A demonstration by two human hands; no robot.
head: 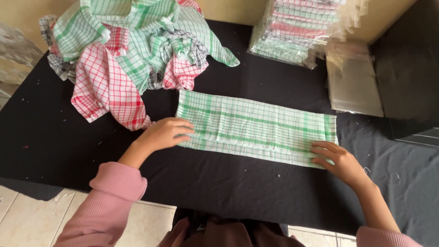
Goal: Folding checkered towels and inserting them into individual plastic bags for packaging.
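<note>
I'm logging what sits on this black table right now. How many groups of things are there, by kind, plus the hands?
Folded green-checked cloth under the hands: 1
Heap of loose checked cloths, green, red and grey: 1
Stack of bagged cloths: 1
Pile of clear empty bags: 1
Hands on the cloth, left hand and right hand: 2
Total: 6

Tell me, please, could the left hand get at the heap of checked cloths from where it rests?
Probably yes: the left hand lies on the folded green cloth, beside the heap of checked cloths, with nothing between.
</note>
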